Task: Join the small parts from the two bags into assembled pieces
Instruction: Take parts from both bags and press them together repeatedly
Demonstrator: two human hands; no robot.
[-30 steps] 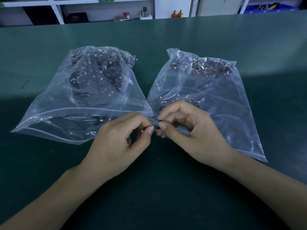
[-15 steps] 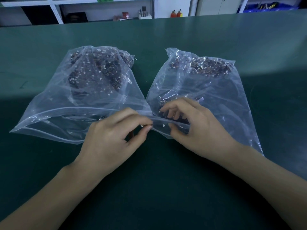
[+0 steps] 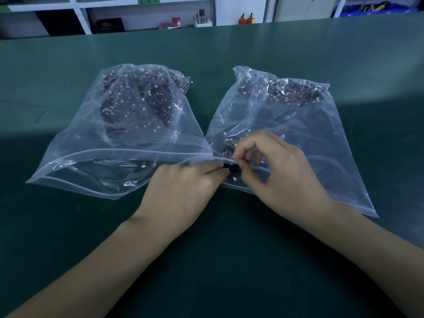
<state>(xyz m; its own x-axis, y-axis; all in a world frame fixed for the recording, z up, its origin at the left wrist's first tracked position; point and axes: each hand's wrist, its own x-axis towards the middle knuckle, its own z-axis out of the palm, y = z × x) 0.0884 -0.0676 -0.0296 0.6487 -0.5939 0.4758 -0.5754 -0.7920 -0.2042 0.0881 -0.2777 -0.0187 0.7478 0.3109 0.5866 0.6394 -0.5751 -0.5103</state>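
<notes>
The left hand (image 3: 183, 191) and right hand (image 3: 277, 177) meet fingertip to fingertip at a small black part (image 3: 233, 168), each pinching it with curled thumb and forefinger; motion blur hides the exact grip. The part sits at the mouths of two clear zip bags. The left bag (image 3: 96, 143) and right bag (image 3: 321, 138) lie side by side on the green table (image 3: 229, 260), touching near the hands, each holding heaps of dark wired parts with white connectors.
</notes>
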